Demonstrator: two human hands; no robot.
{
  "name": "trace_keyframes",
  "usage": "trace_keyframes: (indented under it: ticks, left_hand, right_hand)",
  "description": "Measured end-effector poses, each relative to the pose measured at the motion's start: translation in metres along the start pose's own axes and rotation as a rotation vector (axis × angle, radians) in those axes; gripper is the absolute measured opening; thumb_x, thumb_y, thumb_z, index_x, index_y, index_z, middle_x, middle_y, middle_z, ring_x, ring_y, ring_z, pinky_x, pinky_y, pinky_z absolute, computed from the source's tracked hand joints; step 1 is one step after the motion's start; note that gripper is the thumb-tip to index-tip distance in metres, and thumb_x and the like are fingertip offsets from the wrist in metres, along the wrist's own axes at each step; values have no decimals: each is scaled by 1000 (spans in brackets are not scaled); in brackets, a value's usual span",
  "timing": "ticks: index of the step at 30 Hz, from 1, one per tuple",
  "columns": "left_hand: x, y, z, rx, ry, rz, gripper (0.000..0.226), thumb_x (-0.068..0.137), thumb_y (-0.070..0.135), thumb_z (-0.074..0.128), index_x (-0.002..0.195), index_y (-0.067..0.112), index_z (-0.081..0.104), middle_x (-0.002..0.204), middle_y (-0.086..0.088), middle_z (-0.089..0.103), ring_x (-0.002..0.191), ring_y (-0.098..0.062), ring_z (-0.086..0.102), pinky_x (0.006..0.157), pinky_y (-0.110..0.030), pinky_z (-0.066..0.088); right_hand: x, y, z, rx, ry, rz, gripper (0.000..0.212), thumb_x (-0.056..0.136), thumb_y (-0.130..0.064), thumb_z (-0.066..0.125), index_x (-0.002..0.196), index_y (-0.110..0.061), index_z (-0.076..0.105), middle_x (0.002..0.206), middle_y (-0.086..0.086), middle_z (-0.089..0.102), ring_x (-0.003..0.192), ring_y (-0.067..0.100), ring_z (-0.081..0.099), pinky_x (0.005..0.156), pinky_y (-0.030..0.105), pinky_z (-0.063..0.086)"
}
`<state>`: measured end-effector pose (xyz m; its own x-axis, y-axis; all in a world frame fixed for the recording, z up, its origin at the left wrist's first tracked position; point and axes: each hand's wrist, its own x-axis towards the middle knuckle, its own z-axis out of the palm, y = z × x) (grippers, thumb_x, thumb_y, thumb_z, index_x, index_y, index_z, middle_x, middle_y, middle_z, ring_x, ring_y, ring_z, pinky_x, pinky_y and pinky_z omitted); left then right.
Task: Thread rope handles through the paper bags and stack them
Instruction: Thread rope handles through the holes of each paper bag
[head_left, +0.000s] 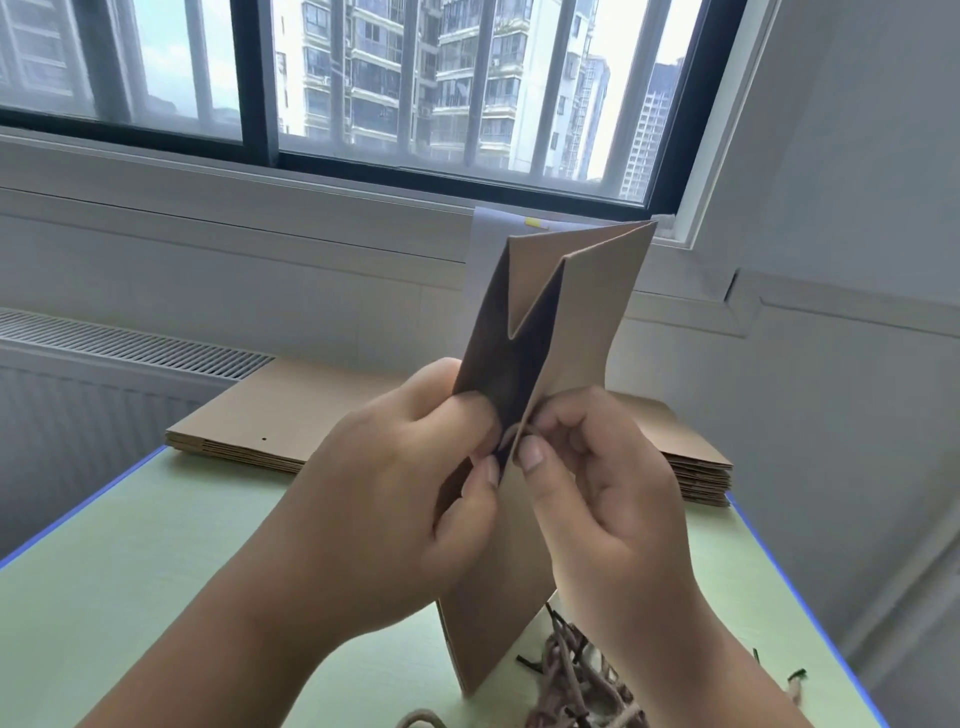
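A brown paper bag (587, 306) stands on edge in front of me, its mouth partly spread so the dark inside shows. My left hand (415, 478) pinches the bag's left wall, thumb inside the opening. My right hand (597, 478) pinches the right wall, where a short loop of brown rope (514, 431) shows between my fingertips at the bag's edge. A heap of rope handles (576, 680) with black tips lies on the table near my right forearm.
Flat brown bags lie in two stacks at the table's far side, one at the left (270, 415) and one at the right (691, 462). The pale green table (156, 561) has a blue edge. A radiator, wall and window stand behind.
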<state>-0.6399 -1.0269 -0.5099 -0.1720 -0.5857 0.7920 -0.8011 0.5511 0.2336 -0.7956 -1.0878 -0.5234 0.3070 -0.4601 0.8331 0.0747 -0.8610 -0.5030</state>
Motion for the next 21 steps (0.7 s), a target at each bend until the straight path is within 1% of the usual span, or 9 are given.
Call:
trace_keyframes:
  ticks: [3,5,9,11,13,15,16,19,21]
  left_hand:
    - [-1,-4,1,19,-81,-15,12,92,25,48,81,24,44,88,10,45,68,-17,46,56,-39,43]
    - [-2,-6,2,5,-106,-19,12,91,26,48,80,25,44,88,12,44,69,-17,47,56,-40,44]
    - [-2,-9,1,-91,-88,-54,11,87,21,50,77,18,50,84,7,50,72,-22,52,59,-44,44]
    - [-3,-8,-1,-141,-93,-50,12,86,19,50,74,15,52,82,5,51,74,-23,53,60,-43,45]
    - [-2,-5,-1,-163,-65,-5,13,85,17,51,73,20,47,81,9,49,72,-19,51,59,-36,44]
    - [-1,-1,0,-140,4,30,20,84,14,52,75,27,41,79,13,45,69,-13,47,58,-26,39]
    - [0,-1,1,-124,37,33,20,84,12,52,74,26,41,78,13,43,68,-12,45,58,-24,37]
    - [0,-3,3,-76,126,18,15,81,11,51,68,12,46,74,7,42,64,-13,40,55,-28,36]
    - [0,-5,5,-70,183,-7,17,81,11,51,65,7,45,71,6,41,63,-14,40,55,-30,36]
  right_hand:
    - [0,3,-1,3,-18,44,14,94,-4,57,84,-14,57,77,-19,61,73,5,61,69,13,43]
    - [0,7,-2,15,-30,79,13,93,-3,57,84,-12,58,75,-17,62,70,6,59,66,16,43]
    - [-3,12,-1,-7,-68,117,11,95,-26,56,85,-22,59,71,-6,56,64,18,50,58,35,42]
    - [-5,14,1,5,-93,143,14,95,-30,54,85,-20,58,71,1,53,63,23,48,58,44,41]
    - [-7,16,2,45,-106,163,19,95,-31,53,86,-15,59,72,7,53,65,29,47,60,49,40]
    - [-7,16,2,70,-100,147,20,97,-30,51,88,-14,59,75,10,54,67,32,48,61,50,40]
    - [-6,16,2,68,-94,131,19,98,-30,50,89,-15,59,76,11,55,68,32,49,62,51,41]
    - [-6,16,6,56,-94,112,22,100,-30,48,89,-13,58,77,11,54,70,31,50,63,49,41]
    - [-7,18,9,54,-119,122,28,101,-33,48,88,-9,57,75,7,51,66,24,46,58,41,37]
